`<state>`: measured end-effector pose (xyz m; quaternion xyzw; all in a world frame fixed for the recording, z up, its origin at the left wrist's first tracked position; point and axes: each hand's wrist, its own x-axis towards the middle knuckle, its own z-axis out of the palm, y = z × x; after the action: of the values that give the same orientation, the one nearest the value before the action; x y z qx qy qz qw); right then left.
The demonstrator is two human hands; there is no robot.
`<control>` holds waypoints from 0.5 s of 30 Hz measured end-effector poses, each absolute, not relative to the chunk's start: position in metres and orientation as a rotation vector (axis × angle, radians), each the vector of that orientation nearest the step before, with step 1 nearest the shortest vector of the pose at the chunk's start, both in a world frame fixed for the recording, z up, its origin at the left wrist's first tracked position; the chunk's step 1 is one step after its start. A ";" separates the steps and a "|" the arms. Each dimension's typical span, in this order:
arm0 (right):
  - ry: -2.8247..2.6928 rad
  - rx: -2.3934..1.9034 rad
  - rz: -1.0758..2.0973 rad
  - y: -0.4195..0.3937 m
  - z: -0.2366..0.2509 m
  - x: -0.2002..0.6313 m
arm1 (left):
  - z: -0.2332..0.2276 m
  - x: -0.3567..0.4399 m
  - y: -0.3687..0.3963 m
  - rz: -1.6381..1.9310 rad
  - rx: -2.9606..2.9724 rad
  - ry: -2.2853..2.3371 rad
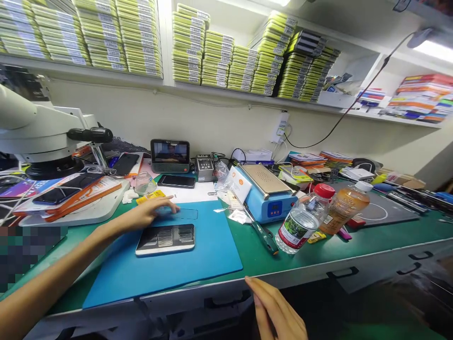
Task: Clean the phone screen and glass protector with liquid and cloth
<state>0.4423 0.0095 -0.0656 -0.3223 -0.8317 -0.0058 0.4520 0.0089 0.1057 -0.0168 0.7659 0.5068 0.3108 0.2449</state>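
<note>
The left hand (152,212) lies flat on the blue mat (212,255), fingers spread and pinching nothing, their tips at a shallow recessed pocket in the mat's far edge. Just nearer than that hand, on the same mat, a phone (165,239) lies flat, its broad upper face glossy and reflecting. It is likely light but stiff, slippery on that smooth face and easy to crack, so the safest hold would be by its two long edges rather than the broad surfaces. The right hand (279,311) hangs below the front edge of the bench (318,257), open and relaxed, its grip empty, touching nothing. To the right of the mat a green-handled screwdriver (264,233) lies on the bench beside a blue heating plate (267,196). Two bottles lean close together: a clear bottle (300,219) with a red cap, holding what looks like clear liquid, and an amber bottle (345,205) with a white cap, mostly full of orange-brown liquid. Beyond the left hand a small glass jar (144,183) stands; its contents cannot be told.
</note>
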 end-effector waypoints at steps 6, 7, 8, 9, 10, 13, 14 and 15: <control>-1.988 -0.905 0.136 0.037 -0.060 0.417 | -0.014 0.002 0.092 0.660 2.273 1.496; -2.001 -0.916 0.140 0.042 -0.060 0.412 | -0.014 0.006 0.084 0.667 2.290 1.527; -2.016 -0.931 0.137 0.048 -0.060 0.406 | -0.015 0.011 0.075 0.678 2.305 1.554; -2.034 -0.943 0.120 0.054 -0.061 0.400 | -0.016 0.016 0.064 0.682 2.316 1.576; -2.052 -0.950 0.090 0.059 -0.063 0.395 | -0.018 0.022 0.053 0.678 2.326 1.598; -2.088 -0.953 -0.053 0.072 -0.075 0.383 | -0.027 0.034 0.021 0.633 2.376 1.740; -2.094 -0.953 -0.096 0.074 -0.079 0.381 | -0.030 0.035 0.014 0.612 2.379 1.795; -2.096 -0.955 -0.127 0.075 -0.083 0.380 | -0.033 0.036 0.008 0.598 2.370 1.844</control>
<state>0.3804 0.0753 -0.0831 -0.3783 -0.8306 -0.0504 0.4055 0.0361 0.0080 -0.0328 0.7735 0.6017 0.1950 0.0398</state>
